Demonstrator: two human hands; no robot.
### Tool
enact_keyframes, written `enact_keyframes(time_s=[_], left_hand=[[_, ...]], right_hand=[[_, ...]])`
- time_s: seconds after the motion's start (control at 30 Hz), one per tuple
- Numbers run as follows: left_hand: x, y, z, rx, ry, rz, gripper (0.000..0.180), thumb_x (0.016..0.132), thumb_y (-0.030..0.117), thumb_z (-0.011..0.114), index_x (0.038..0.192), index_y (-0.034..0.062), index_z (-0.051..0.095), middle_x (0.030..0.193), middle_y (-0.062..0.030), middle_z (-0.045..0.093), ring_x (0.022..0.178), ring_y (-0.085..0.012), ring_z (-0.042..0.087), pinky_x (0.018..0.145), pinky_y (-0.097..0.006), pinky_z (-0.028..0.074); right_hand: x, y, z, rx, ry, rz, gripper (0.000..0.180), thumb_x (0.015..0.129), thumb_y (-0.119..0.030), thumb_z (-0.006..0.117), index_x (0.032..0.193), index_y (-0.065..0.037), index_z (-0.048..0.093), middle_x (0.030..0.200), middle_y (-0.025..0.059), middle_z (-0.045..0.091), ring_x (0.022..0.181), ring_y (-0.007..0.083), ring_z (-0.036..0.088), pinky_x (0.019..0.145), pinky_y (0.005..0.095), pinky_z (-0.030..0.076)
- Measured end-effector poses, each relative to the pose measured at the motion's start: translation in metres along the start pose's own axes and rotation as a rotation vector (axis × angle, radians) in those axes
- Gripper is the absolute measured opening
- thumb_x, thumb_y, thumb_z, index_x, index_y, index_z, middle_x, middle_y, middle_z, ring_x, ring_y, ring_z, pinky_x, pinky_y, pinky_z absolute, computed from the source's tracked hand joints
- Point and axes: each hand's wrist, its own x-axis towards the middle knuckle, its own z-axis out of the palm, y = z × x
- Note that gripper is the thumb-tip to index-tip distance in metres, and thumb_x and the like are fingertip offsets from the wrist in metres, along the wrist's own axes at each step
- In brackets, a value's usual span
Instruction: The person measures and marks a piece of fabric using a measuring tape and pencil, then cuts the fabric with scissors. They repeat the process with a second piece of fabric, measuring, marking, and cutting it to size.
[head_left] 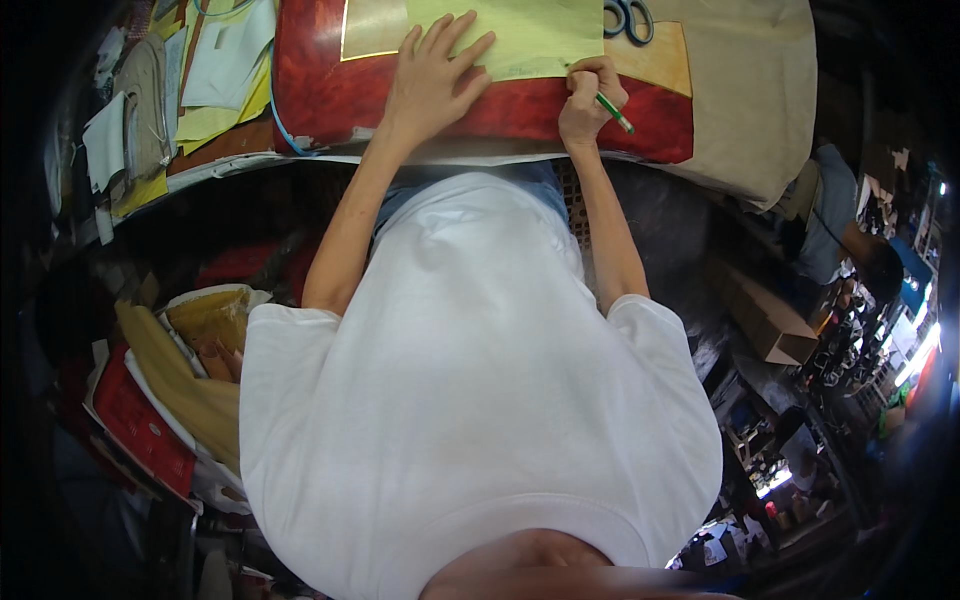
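Note:
A sheet of yellow-green paper [545, 35] lies on a red mottled sheet [330, 100] on the table. My left hand [437, 72] rests flat with fingers spread, its fingertips over the paper's left part. Between the fingers of my right hand [592, 98] is a green pencil [613, 112], slanted, its tip near the paper's lower right edge. Faint marks show on the paper there. Dark-handled scissors [630, 20] lie just beyond my right hand, cut off by the top of the view. A tan piece [660, 60] sits partly under the paper.
Beige material [755, 90] covers the table's right side. At the left lie white and yellow paper pieces [225, 65] and a blue cord [275, 110]. Below, to the left, are rolled yellowish material [180, 375] and a red sheet [150, 430]. A cardboard box [765, 320] stands at the right.

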Motion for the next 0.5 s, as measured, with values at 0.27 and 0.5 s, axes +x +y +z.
enact_keyframes(time_s=[0.27, 0.5], left_hand=[[-0.033, 0.025, -0.005, -0.133, -0.064, 0.223, 0.058, 0.082, 0.037, 0.070, 0.131, 0.0119, 0.054, 0.132, -0.0056, 0.056, 0.126, -0.0221, 0.050, 0.108, -0.044, 0.035], [-0.073, 0.020, -0.033, 0.100, 0.093, 0.116, 0.032, 0.075, 0.012, 0.073, 0.107, 0.0153, 0.072, 0.099, -0.0006, 0.065, 0.093, -0.0153, 0.063, 0.075, -0.031, 0.049]], right_hand=[[0.090, 0.034, -0.022, -0.433, -0.105, -0.440, 0.024, 0.087, -0.020, 0.066, 0.093, 0.002, 0.061, 0.084, 0.0158, 0.063, 0.073, 0.0303, 0.061, 0.069, 0.0385, 0.049], [0.105, 0.036, -0.041, -0.706, -0.358, -0.199, 0.033, 0.075, -0.028, 0.077, 0.086, -0.002, 0.060, 0.076, 0.0155, 0.062, 0.075, 0.0341, 0.062, 0.070, 0.0427, 0.049]])
